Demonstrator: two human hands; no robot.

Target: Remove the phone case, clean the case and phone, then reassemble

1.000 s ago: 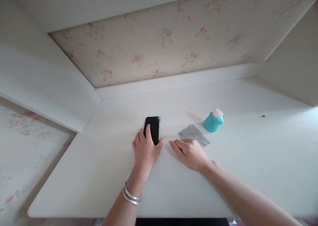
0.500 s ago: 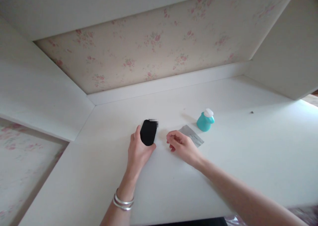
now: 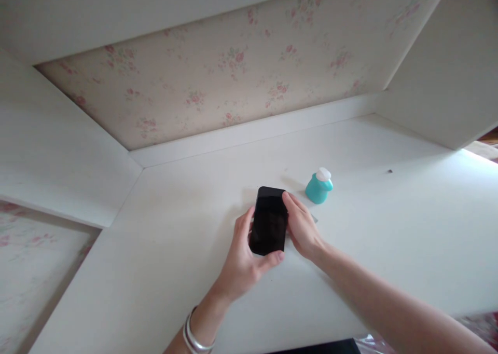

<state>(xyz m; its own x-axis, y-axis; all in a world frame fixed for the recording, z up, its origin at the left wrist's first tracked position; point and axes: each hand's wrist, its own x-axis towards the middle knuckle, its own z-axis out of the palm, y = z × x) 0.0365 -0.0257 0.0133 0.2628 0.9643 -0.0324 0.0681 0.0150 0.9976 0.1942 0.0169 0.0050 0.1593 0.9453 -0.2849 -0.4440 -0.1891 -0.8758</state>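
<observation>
A black smartphone (image 3: 269, 221) is held above the white tabletop, its dark screen facing me. My left hand (image 3: 249, 263) grips it along the left side and bottom, thumb across the lower corner. On the upper right edge, my right hand (image 3: 301, 221) has its thumb at the corner, with the other fingers partly hidden behind the phone. Just a corner of a grey cloth or packet (image 3: 314, 218) shows beyond my right hand. Behind that hand stands a small teal spray bottle (image 3: 318, 188) with a white top.
White side panels (image 3: 50, 141) and a flowered wall (image 3: 218, 79) enclose the white table (image 3: 187, 198). A small dark speck (image 3: 390, 171) lies at the right. A black object (image 3: 319, 348) shows below the front edge.
My left hand has brought the phone right and nearer to me. My right hand, empty before, now grips the phone's right edge and covers most of the grey piece.
</observation>
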